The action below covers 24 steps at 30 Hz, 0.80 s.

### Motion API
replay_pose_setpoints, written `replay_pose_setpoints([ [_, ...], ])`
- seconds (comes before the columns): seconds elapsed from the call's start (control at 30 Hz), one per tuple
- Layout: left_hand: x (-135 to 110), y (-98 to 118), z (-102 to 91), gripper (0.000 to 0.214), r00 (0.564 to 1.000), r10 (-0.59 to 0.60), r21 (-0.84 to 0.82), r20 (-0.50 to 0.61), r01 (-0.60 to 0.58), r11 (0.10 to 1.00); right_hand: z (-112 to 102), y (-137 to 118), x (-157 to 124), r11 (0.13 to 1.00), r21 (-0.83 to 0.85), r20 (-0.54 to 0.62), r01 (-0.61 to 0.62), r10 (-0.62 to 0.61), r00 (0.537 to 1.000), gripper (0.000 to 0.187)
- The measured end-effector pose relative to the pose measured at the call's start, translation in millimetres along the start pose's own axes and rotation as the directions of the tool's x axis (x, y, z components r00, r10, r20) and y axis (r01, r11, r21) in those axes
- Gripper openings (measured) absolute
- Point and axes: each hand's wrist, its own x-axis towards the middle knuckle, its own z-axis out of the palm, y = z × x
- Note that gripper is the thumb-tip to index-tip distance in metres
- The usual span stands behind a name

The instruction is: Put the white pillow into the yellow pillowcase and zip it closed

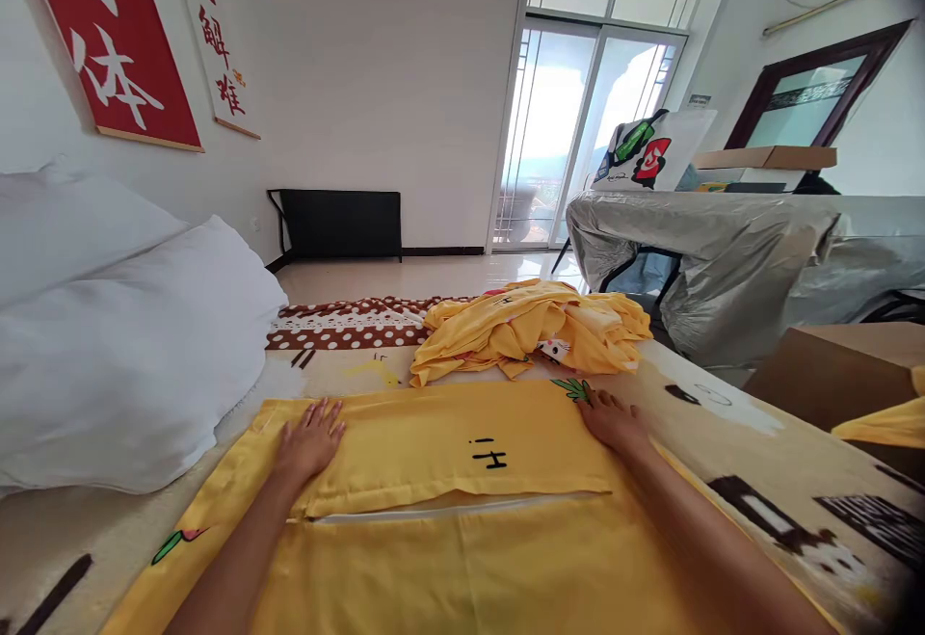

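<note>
A yellow pillowcase (pixel 462 568) lies spread out on the bed in front of me, with an upside-down "Hi" print on its far part. Across its middle runs a slit with a pale strip (pixel 383 516) along it. My left hand (pixel 309 442) rests flat on the far left part of the cloth, fingers stretched out. Over at the far right corner, my right hand (pixel 614 418) is also laid flat, its fingertips beside a green leaf print (pixel 570 388). Neither hand grips anything. Just beyond the cloth sits a crumpled heap of yellow fabric (pixel 527 327).
White pillows (pixel 137 356) are piled at the left on the patterned bedspread (pixel 723 423). An open cardboard box (pixel 831 375) stands to the right, yellow cloth over its edge. Behind it is a table under a silvery cover (pixel 729 230), bearing a printed bag (pixel 650 153) and boxes.
</note>
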Motion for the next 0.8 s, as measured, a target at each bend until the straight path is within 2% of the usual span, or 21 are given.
replay_pose_setpoints([
  [0.07, -1, 27, -11.0, 0.052, 1.000, -0.017, 0.021, 0.000, 0.017, 1.000, -8, -34, -11, 0.999, 0.004, -0.064, 0.050, -0.049, 0.997, 0.054],
  [0.1, -3, 46, -15.7, 0.052, 1.000, 0.008, 0.023, -0.008, -0.008, 1.000, -11, -58, -19, 0.993, 0.014, -0.088, 0.119, -0.117, 0.989, 0.054],
  [0.17, -8, 92, -20.8, 0.051, 0.991, 0.131, 0.000, -0.028, -0.131, 0.991, -10, -112, -37, 0.952, 0.056, -0.089, 0.300, -0.295, 0.952, 0.055],
  [0.27, -21, 156, -14.8, 0.052, 0.949, 0.307, -0.052, -0.070, -0.311, 0.949, 4, -184, -64, 0.836, 0.136, -0.074, 0.531, -0.526, 0.847, 0.053],
  [0.3, -25, 170, -9.8, 0.053, 0.940, 0.330, -0.061, -0.081, -0.336, 0.940, 10, -199, -71, 0.810, 0.156, -0.082, 0.565, -0.560, 0.825, 0.051],
  [0.37, -31, 184, 1.5, 0.054, 0.938, 0.331, -0.074, -0.106, -0.340, 0.938, 24, -215, -81, 0.790, 0.183, -0.097, 0.585, -0.577, 0.811, 0.050],
  [0.5, -32, 181, 16.0, 0.054, 0.943, 0.298, -0.097, -0.148, -0.314, 0.944, 39, -213, -85, 0.817, 0.207, -0.087, 0.538, -0.532, 0.842, 0.051],
  [0.67, -25, 169, 15.6, 0.056, 0.971, 0.205, -0.126, -0.121, -0.220, 0.967, 36, -198, -79, 0.864, 0.193, -0.028, 0.466, -0.470, 0.882, 0.054],
  [0.73, -23, 148, 13.2, 0.060, 0.983, 0.157, -0.128, -0.096, -0.168, 0.977, 32, -180, -73, 0.883, 0.174, -0.004, 0.435, -0.441, 0.897, 0.057],
  [0.8, -23, 113, 10.0, 0.061, 0.994, 0.094, -0.119, -0.061, -0.101, 0.988, 28, -151, -65, 0.911, 0.147, 0.017, 0.386, -0.393, 0.919, 0.058],
])
